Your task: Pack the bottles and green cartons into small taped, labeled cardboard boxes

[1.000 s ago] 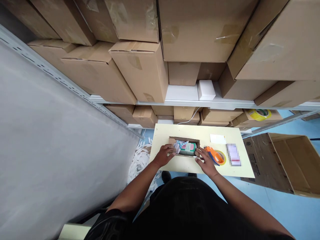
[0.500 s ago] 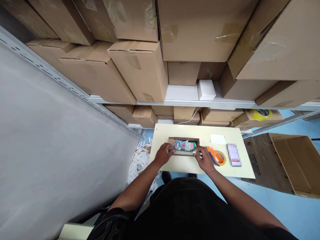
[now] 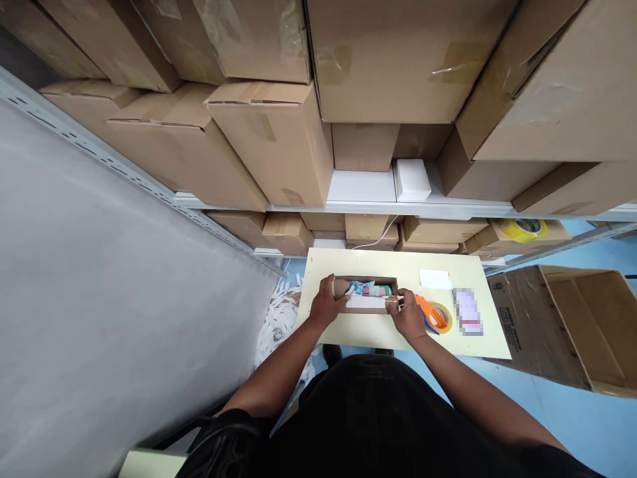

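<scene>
A small open cardboard box [image 3: 365,310] lies on the pale table in front of me, its white-faced front flap [image 3: 365,302] partly over the opening. Inside are a green-and-pink carton [image 3: 377,291] and a crumpled blue-and-white wrapper [image 3: 355,287]. My left hand [image 3: 327,303] grips the box's left end, thumb on the front flap and fingers along the side. At the opposite end, my right hand [image 3: 410,317] is closed on the right corner and flap, its fingertips partly hidden. An orange tape dispenser [image 3: 432,314] with a roll of tape lies just right of my right hand.
On the table [image 3: 318,265], a white card [image 3: 435,279] and a blurred-out purple item [image 3: 468,311] lie at the right. Shelves of cardboard boxes [image 3: 279,146] rise behind. A large open carton [image 3: 562,332] stands right; paper scraps [image 3: 279,325] cover the floor left.
The front flap has come up and inward, showing its white face and covering part of the carton. Both hands have closed in on the box's ends.
</scene>
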### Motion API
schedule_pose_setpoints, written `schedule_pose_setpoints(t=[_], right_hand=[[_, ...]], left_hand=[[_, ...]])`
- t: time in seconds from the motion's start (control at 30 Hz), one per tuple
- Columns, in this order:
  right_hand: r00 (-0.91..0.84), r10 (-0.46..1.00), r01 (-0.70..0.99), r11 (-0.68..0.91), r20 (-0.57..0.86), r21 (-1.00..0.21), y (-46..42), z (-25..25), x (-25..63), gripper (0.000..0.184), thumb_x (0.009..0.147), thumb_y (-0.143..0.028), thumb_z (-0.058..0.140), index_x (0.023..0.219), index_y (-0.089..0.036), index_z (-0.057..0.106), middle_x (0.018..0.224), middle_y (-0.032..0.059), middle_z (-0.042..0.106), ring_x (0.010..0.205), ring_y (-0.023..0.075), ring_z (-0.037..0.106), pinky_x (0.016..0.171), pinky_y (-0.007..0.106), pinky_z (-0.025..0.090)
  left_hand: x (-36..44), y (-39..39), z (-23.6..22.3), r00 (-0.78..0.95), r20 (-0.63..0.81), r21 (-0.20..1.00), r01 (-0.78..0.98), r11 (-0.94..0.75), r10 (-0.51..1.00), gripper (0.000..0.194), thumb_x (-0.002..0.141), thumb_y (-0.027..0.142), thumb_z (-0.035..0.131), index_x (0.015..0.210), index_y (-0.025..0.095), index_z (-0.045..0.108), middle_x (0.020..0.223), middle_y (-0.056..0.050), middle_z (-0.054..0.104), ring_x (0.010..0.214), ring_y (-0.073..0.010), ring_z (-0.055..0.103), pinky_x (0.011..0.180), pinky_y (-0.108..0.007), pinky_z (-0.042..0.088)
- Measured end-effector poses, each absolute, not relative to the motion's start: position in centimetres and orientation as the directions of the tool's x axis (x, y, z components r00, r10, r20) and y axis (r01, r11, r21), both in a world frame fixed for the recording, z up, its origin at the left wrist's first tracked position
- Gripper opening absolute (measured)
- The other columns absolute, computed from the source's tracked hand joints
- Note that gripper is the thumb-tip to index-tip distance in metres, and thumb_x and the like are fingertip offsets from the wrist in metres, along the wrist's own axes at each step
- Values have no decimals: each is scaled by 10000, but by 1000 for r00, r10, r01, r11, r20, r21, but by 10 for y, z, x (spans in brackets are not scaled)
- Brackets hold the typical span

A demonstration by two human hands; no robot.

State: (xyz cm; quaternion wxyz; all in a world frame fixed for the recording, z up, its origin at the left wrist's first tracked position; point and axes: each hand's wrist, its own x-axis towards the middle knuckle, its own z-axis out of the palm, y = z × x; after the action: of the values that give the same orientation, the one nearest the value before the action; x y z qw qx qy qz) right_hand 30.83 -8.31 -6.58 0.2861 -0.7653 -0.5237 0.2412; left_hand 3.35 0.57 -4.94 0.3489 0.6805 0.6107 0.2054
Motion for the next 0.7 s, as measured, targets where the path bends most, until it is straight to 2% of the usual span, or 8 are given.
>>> schedule_pose_setpoints(t=[0.1,0.2,0.33,0.5,0.7], right_hand=[[326,945,687,-262,-34,-677,-81,-70,310,436,900,-462,575,1243,-196,539,1165,125,637,933,277,643,830,444,550],[276,961,738,-198,21,-645,-78,-71,311,416,930,-446,553,1262,-195,550,1189,132,624,980,286,633,851,452,553],[199,975,821,-112,96,-560,-79,-69,310,425,983,-423,519,1324,-176,571,1199,148,607,1061,314,607,916,476,546],[69,991,888,-10,111,-460,-81,-65,308,416,1039,-367,461,1373,-191,636,1198,143,600,1047,288,602,922,431,548],[31,992,911,23,124,-412,-78,-66,308,424,1044,-336,452,1357,-170,685,1226,158,584,1064,284,591,971,426,540]], left_hand=[[37,9,-50,186,-145,701,712,-32,972,958,829,371,793,1622,282,263,1577,-125,442,1356,-335,571,1032,-438,539],[37,13,-53,219,-127,689,721,-73,967,981,837,377,781,1643,283,230,1595,-130,423,1373,-340,557,1038,-447,540],[34,17,-57,250,-63,687,713,-139,966,958,848,401,767,1643,273,247,1580,-139,438,1401,-336,526,1076,-457,518],[30,16,-60,278,-51,707,688,-162,959,923,859,405,758,1631,255,275,1539,-145,491,1263,-302,617,1044,-434,533],[29,17,-62,288,-27,712,678,-184,957,866,871,399,753,1605,237,322,1531,-158,494,1220,-295,640,1033,-440,549]])
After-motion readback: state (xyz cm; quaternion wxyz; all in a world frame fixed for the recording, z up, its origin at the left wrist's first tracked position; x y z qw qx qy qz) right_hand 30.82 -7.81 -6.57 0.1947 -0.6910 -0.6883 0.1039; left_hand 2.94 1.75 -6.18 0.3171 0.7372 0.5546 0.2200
